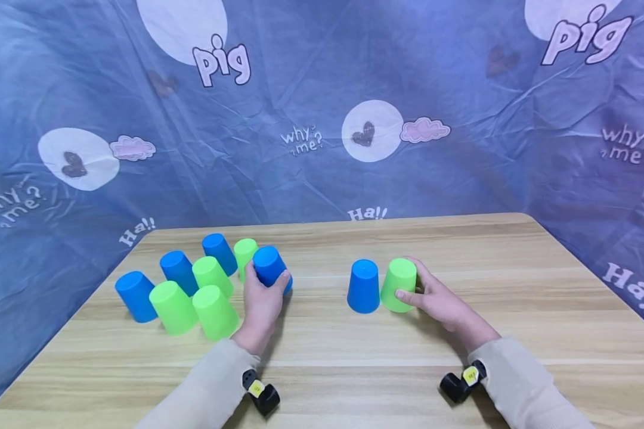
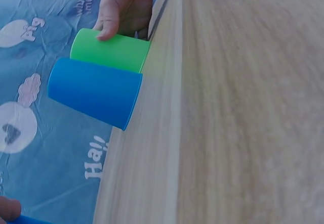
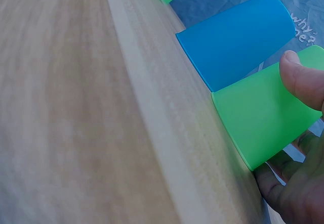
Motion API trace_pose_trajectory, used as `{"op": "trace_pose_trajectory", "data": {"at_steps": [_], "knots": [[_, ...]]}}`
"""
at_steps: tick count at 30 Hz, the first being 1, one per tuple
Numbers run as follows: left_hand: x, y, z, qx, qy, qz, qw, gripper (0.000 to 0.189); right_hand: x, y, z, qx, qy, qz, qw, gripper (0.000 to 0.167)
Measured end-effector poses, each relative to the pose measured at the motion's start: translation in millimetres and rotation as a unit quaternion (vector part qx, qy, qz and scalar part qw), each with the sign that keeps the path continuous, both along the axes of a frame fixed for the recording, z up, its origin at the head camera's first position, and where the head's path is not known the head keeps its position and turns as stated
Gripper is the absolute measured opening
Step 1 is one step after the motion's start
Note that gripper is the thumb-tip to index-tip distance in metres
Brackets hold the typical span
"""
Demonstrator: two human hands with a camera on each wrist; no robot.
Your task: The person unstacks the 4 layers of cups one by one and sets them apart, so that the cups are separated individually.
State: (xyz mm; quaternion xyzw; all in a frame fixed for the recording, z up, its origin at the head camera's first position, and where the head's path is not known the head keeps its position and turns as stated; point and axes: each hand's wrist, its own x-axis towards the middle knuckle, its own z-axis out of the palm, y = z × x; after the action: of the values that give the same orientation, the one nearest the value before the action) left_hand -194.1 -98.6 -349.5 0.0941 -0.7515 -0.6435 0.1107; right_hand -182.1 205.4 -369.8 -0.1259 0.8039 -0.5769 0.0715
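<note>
My left hand (image 1: pixel 262 307) grips an upside-down blue cup (image 1: pixel 269 265), thumb on its right side and fingers on its left. In the left wrist view only a fingertip and a sliver of that blue cup (image 2: pixel 31 220) show at the lower left corner. Over on the right, my right hand (image 1: pixel 437 302) holds an upside-down green cup (image 1: pixel 397 283), its thumb across the front and the other fingers around the far side. Directly left of this green cup stands another blue cup (image 1: pixel 364 287), upside down; in the right wrist view the blue cup (image 3: pixel 238 42) sits right against the green one.
Several upside-down cups stand grouped at the left of the wooden table (image 1: pixel 322 381), among them a blue cup (image 1: pixel 136 297), a front green cup (image 1: pixel 215 313) and a back blue cup (image 1: pixel 219 254). A printed blue cloth (image 1: pixel 300 185) hangs behind the table.
</note>
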Motion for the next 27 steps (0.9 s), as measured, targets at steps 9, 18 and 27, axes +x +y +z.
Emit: {"op": "trace_pose_trajectory", "data": {"at_steps": [9, 18, 27], "knots": [[-6.0, -10.7, -8.6, 0.046, -0.021, 0.047, 0.9976, 0.067, 0.2, 0.7, 0.3, 0.002, -0.002, 0.0, 1.0, 0.07], [-4.3, -12.3, -7.5, 0.054, -0.047, 0.061, 0.9955, 0.067, -0.2, 1.4, 1.0, 0.003, -0.005, 0.001, 1.0, 0.071], [-4.1, -12.7, -7.1, 0.048, -0.057, 0.086, 0.9935, 0.065, 0.6, 1.1, 2.8, 0.003, -0.004, 0.001, 1.0, 0.071]]}}
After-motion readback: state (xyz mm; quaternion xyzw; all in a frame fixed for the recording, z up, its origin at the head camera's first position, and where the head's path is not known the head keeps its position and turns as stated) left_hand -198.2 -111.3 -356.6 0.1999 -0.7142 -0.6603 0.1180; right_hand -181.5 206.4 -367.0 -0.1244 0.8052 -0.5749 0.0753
